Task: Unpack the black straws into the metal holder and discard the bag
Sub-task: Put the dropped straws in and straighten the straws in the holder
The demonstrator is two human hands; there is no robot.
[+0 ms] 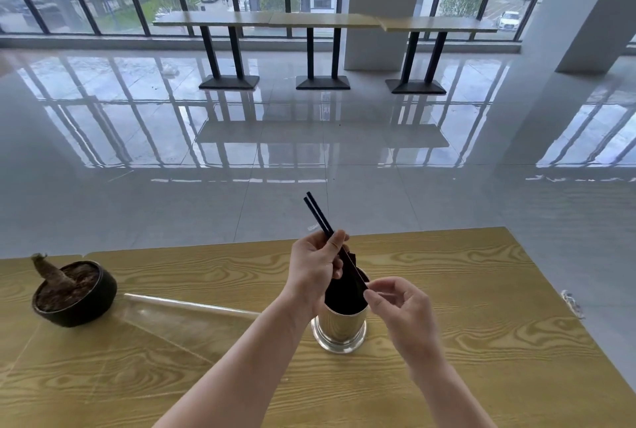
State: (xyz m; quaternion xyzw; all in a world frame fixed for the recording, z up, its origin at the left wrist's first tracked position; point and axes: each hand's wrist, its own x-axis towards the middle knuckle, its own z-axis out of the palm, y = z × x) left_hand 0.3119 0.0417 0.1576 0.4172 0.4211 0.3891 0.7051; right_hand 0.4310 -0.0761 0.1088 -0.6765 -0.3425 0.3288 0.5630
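Note:
A shiny metal holder point(340, 329) stands upright on the wooden table point(464, 307), its mouth dark with black straws inside. My left hand point(315, 271) grips two black straws point(318, 214) that slant up and to the left above the holder. My right hand point(401, 310) pinches their lower end at the holder's right rim. A clear plastic bag point(165, 321) lies flat on the table to the left of the holder, apart from both hands.
A black bowl-shaped pot point(74, 293) with a dry plant stump sits at the table's left end. The table's far edge runs just behind the holder. Beyond lie a glossy tiled floor and three high tables point(323, 23) by the windows.

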